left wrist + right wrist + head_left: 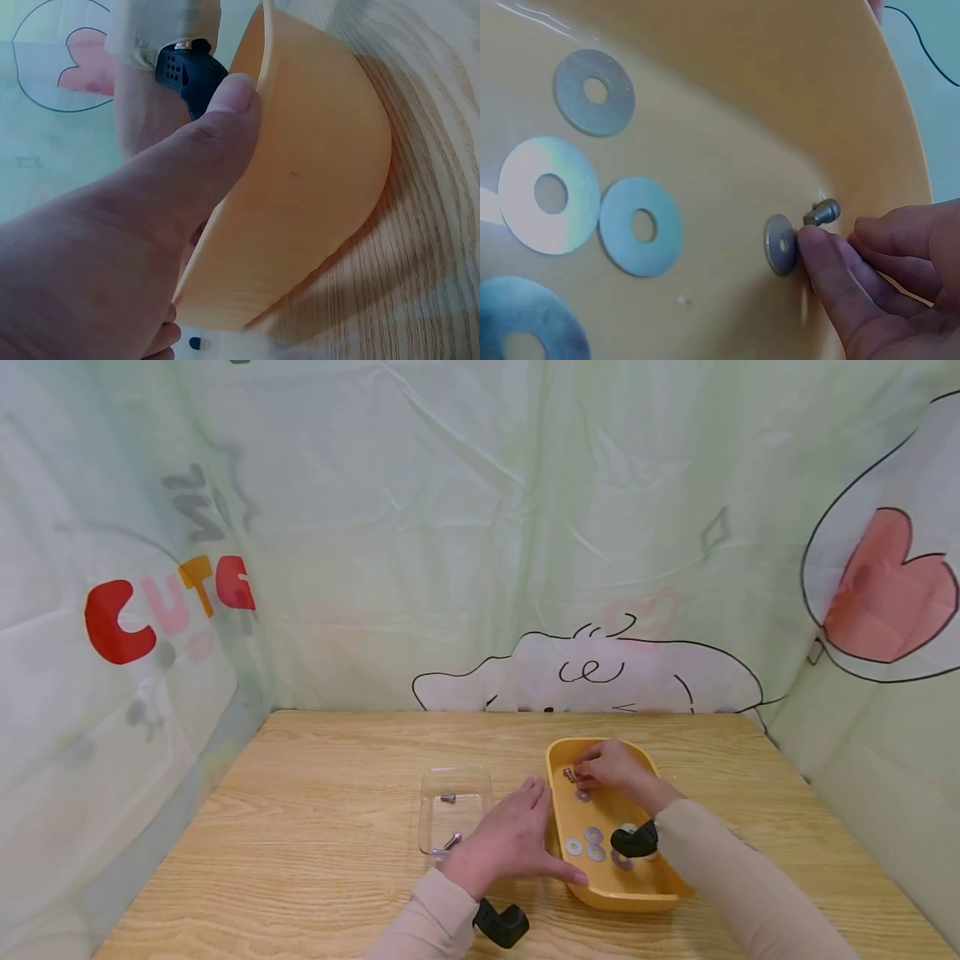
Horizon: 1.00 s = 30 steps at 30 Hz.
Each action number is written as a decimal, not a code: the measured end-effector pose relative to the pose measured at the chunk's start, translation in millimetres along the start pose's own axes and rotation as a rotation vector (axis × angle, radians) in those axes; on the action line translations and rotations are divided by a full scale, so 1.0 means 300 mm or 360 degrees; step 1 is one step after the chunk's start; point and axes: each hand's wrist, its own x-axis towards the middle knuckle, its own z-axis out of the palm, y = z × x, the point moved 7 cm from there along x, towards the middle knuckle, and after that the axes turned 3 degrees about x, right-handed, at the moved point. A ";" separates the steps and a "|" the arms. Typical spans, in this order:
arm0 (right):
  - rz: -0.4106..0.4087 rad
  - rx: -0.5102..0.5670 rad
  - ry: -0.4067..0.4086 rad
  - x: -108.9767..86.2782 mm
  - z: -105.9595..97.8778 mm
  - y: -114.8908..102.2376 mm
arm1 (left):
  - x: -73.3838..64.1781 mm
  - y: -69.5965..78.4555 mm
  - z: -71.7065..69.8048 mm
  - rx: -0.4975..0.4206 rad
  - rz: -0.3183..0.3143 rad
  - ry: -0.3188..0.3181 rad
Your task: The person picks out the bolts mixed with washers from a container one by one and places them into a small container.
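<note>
In the head view my left hand (513, 837) rests against the left side of a yellow plastic tray (622, 900), its fingers stretched along the wall. The left wrist view has its straight thumb (217, 124) on the tray's rim. My right hand (613, 766) reaches inside at the tray's far end. In the right wrist view, its thumb and fingers (832, 281) come close together beside a small metal bolt (823, 212); whether they pinch it is unclear. A flat washer (781, 244) stands tilted just beside the thumb. Several more washers (640, 226) lie on the tray floor.
Left of the tray stands a clear plastic box (423, 814) with bolts (447, 798) in it, partly behind my left hand. Both sit on a wooden table (322, 827). A printed curtain (465, 527) encloses the table's back and sides.
</note>
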 end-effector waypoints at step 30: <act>-0.0022 0.0108 -0.0124 -0.027 0.100 -0.016 | 0.010 0.008 0.003 0.0076 -0.0006 -0.0022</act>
